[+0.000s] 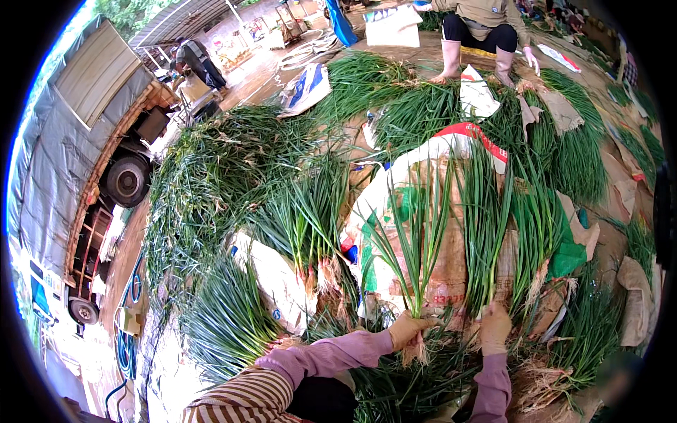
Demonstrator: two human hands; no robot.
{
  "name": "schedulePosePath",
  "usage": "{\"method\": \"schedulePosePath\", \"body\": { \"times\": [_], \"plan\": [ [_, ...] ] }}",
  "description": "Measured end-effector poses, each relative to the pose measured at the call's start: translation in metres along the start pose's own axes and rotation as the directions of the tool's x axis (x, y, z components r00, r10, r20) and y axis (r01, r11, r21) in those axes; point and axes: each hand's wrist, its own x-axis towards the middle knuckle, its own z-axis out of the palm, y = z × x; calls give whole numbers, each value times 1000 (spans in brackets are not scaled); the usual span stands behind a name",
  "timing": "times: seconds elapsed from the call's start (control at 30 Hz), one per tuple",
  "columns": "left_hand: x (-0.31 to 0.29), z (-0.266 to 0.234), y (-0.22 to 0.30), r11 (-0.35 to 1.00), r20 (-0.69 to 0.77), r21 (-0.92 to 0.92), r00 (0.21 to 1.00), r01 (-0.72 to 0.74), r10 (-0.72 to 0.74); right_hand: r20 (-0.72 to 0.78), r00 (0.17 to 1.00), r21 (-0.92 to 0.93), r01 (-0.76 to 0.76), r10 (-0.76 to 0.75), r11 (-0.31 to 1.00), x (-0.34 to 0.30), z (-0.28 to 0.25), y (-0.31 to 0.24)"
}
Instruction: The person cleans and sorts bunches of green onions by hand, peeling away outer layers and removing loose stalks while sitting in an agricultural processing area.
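Your left hand pinches a scallion bunch just above its roots, your right hand curls around another stalk, both at the sack's near edge; presumably light, bendy, bruisable: hold pale bases.

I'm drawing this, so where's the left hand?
In the head view, the left hand is low, a little right of centre, gripping green stalks above their pale roots, with the right hand to its right.

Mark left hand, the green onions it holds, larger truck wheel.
Left hand [410, 330], head view: middle of the hand.
Green onions [417, 290], head view: stalks above the hand.
Larger truck wheel [127, 181], head view: hub.
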Motion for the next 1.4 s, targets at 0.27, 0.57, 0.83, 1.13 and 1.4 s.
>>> {"method": "schedulePosePath", "body": {
  "times": [0.27,0.57,0.83,1.13,1.4],
  "plan": [
    [2,-1,18,998,17,-46,999,-31,32,319,813,83,487,-487,869,-55,-4,-87],
    [6,18,17,989,136,-151,990,-6,27,372,914,366,16,-162,930,-30,-2,-39],
    [-13,1,37,967,-52,-149,979,-204,199,157,985,-281,-23,70,959,0,2,3],
    [1,7,22,996,81,-66,995,-52,57,465,866,-59,235,-181,970,-46,-8,-48],
    [8,20,20,984,83,115,986,135,-145,427,889,343,14,-169,939,-14,-3,-35]
  ]
}}
